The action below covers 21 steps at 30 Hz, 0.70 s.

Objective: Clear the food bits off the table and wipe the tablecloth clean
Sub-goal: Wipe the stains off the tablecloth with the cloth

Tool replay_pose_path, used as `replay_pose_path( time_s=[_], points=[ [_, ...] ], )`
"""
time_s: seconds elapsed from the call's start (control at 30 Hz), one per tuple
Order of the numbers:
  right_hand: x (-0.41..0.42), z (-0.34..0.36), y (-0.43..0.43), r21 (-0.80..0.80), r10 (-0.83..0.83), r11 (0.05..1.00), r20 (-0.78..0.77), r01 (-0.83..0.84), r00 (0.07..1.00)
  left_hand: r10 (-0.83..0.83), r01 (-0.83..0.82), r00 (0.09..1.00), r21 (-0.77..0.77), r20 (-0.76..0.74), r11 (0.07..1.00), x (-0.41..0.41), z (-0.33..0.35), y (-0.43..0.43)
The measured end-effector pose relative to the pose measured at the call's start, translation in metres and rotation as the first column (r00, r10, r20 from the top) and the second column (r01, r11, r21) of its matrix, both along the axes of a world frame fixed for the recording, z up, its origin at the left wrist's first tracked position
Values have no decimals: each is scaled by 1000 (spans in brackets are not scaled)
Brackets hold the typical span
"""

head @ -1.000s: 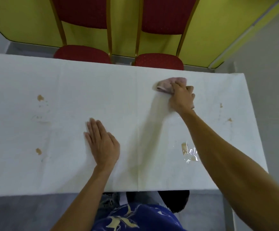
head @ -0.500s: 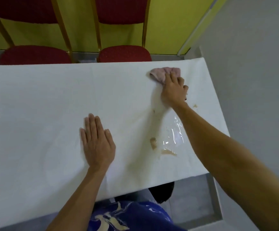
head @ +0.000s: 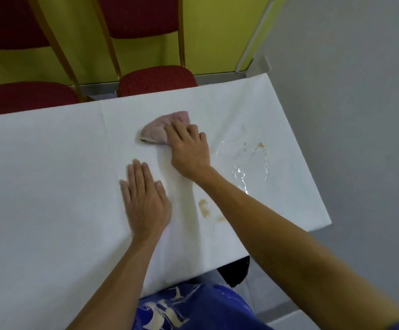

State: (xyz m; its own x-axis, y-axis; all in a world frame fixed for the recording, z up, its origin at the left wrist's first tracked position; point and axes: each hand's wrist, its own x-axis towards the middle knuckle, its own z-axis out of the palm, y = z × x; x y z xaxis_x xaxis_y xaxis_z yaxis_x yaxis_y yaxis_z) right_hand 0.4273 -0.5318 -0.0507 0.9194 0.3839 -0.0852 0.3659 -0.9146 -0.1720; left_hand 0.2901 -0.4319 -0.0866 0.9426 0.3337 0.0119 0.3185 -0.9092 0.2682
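A white tablecloth [head: 51,175] covers the long table. My right hand [head: 189,151] presses a crumpled pink cloth [head: 160,129] onto it near the far edge, fingers bent over the cloth's right part. My left hand [head: 146,198] lies flat on the tablecloth, palm down, fingers together, holding nothing. A brown stain [head: 203,207] sits just right of my left hand, partly behind my right forearm. A smaller brown spot [head: 261,146] lies near the right end. A shiny wet patch [head: 241,175] spreads between them.
Two red chairs [head: 157,79] with gold frames stand at the table's far side against a yellow wall. The table's right end is close to a grey wall [head: 360,115]. My blue patterned clothing [head: 193,308] is at the near edge.
My right hand has slid the pink cloth leftward, away from the right end and closer to my left hand. The view has swung right. My left hand stays flat.
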Motion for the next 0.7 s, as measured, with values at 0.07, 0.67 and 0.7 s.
replay_pose_path(
  time_s=[0.07, 0.67, 0.7],
  points=[
    [27, 1, -46, -91, -125, 988, 18, 126, 992, -8, 8, 1000, 7, 11, 1000, 0, -1, -1],
    [-25, 10, 54, 199, 163, 966, 41, -168, 986, -33, 35, 999, 75, -32, 997, -1, -4, 1],
    [-17, 5, 35, 169, 155, 972, 61, -163, 986, -12, 13, 1000, 65, -18, 998, 0, -3, 1]
  ],
)
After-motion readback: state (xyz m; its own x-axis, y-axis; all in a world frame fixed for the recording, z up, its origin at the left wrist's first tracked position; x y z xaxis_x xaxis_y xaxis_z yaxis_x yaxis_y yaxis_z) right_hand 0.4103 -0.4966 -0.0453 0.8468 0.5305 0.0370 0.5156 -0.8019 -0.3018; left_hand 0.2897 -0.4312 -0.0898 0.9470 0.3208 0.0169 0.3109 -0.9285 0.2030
